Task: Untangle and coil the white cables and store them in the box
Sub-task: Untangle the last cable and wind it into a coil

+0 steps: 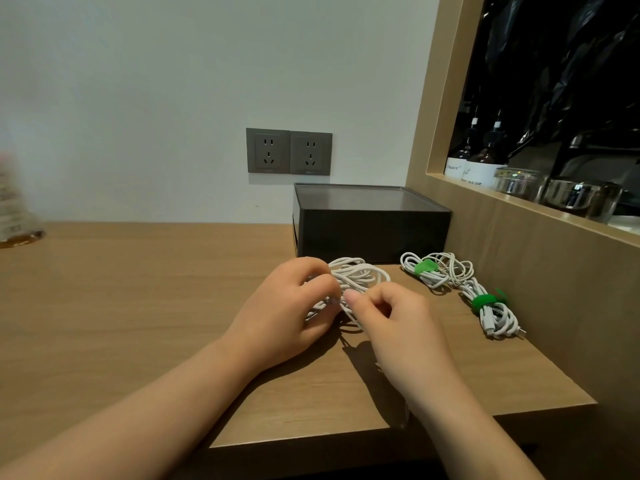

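A loose bundle of white cable (pixel 360 275) lies on the wooden table just in front of the black box (pixel 370 226). My left hand (pixel 287 306) grips the bundle's left side. My right hand (pixel 391 323) pinches a strand of the same cable beside it; part of the cable is hidden under both hands. To the right lie two coiled white cables, one bound with a light green tie (pixel 426 266), the other with a darker green tie (pixel 485 301). The box has a translucent lid that is closed.
The box stands against the white wall below two grey sockets (pixel 289 152). A wooden side panel with a shelf holding bottles (pixel 485 161) and glass jars rises at the right. A blurred bottle (pixel 14 209) stands far left. The table's front edge steps down near me.
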Action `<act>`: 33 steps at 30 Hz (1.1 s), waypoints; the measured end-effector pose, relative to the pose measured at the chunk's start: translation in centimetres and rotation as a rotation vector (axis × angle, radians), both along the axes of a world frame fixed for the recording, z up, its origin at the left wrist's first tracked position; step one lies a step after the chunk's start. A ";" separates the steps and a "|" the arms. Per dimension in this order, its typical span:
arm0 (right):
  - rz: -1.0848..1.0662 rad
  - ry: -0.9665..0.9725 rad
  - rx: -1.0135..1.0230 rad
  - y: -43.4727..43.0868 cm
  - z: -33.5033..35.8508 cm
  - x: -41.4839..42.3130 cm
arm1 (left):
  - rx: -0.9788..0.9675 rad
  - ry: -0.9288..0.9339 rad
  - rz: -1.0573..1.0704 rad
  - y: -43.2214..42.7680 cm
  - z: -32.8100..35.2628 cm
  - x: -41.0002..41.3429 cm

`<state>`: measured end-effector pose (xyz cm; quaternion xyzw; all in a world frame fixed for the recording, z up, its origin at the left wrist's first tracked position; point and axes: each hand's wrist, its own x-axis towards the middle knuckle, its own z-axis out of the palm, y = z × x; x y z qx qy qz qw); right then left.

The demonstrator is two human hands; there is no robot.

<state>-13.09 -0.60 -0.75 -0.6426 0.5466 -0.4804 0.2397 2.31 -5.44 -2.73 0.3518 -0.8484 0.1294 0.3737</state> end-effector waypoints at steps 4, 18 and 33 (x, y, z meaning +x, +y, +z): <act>0.020 -0.320 0.023 0.5 0.5 0.0 | 0.004 -0.006 0.002 0.0 -0.1 0.1; 0.047 -0.922 0.129 0.8 1.4 0.1 | -0.138 0.005 0.077 -0.4 -0.3 0.0; 0.287 -1.096 0.558 2.2 3.2 -0.3 | -0.259 -0.046 -0.002 -0.3 0.0 0.1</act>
